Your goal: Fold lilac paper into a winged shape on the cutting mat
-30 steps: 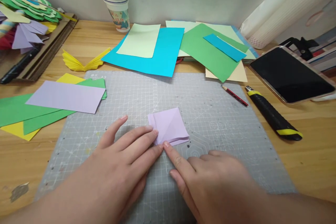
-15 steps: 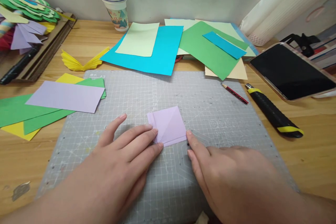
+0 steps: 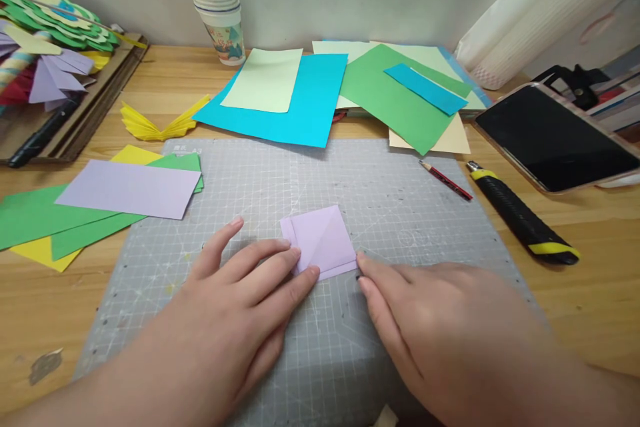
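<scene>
A small folded lilac paper square lies flat near the middle of the grey cutting mat. My left hand rests flat on the mat with fingers spread, its fingertips pressing the square's lower left corner. My right hand lies on the mat to the right, fingers stretched out, the index fingertip touching the square's lower right corner. Neither hand holds anything.
Green, yellow and lilac sheets overlap the mat's left edge. Blue and green sheets lie behind it. A pencil, a black and yellow utility knife and a phone are at right. Paper cups stand at the back.
My right index finger slid along the square's lower edge from its bottom left corner to its bottom right corner. The square now lies flatter. My left hand stayed put.
</scene>
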`<action>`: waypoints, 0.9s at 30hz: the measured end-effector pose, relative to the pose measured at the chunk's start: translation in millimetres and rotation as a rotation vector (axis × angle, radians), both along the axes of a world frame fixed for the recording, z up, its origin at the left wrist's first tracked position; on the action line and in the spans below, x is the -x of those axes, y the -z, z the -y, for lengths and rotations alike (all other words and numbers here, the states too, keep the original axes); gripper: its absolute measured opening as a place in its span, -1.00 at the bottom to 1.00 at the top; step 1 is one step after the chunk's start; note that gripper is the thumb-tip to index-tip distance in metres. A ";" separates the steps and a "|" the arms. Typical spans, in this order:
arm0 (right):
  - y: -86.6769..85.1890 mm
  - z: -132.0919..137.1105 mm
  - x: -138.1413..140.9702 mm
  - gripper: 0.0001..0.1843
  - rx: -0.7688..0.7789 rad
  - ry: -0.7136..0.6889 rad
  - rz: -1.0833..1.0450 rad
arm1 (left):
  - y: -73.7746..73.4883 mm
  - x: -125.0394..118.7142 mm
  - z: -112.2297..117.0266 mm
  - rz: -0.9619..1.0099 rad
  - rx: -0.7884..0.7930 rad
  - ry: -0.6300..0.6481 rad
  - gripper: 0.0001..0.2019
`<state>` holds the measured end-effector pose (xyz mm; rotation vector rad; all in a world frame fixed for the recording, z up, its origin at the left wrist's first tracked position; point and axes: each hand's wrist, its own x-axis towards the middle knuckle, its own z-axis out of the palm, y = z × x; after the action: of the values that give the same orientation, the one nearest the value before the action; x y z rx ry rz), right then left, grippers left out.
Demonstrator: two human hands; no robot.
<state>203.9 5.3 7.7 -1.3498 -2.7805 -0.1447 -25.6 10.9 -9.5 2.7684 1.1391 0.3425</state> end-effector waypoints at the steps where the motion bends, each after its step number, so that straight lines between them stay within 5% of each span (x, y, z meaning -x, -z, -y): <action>1: -0.8 -1.0 0.4 -0.58 0.007 0.009 -0.029 | 0.3 0.2 0.0 -0.002 -0.001 -0.001 -0.63; 10: 13.2 9.0 5.2 -0.59 0.089 -0.066 -0.016 | 2.1 0.4 1.1 -0.008 -0.001 -0.003 -0.64; 27: 12.4 11.3 -0.6 -0.54 0.038 -0.030 0.090 | 3.9 0.7 1.7 0.010 0.013 -0.015 -0.64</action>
<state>204.5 -6.0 -4.7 -1.3414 -2.8900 -0.1559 -26.3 9.2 -13.4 2.7455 1.1566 0.3490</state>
